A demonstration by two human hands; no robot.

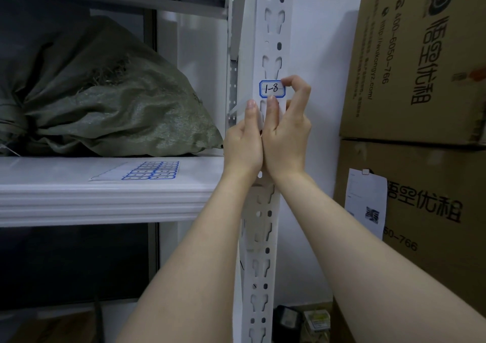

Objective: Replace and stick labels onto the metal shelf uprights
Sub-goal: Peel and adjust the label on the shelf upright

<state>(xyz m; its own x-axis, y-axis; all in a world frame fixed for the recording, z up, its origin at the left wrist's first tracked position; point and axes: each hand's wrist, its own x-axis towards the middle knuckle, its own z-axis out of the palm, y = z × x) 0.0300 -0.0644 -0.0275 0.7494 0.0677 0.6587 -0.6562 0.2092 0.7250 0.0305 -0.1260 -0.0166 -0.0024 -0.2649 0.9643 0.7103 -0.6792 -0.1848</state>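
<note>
Right hand [286,132] at frame centre, thumb and curled index pinching the 1-8 label [272,89] against the white upright [273,27]. Left hand [244,143] touches it, thumb up along the upright's edge, fingers hidden, so can't tell its grip. Slots sit just above and below the label. Likely risk: a corner bridges a slot and lifts, or it sticks skewed if the pinch slips. Spare label sheet [155,170] on shelf [105,193], left of centre.

Single head-worn wide-angle view, facing forward, close to white perforated metal shelf upright [273,35] centred in frame; brown cardboard boxes [420,66] at right.
</note>
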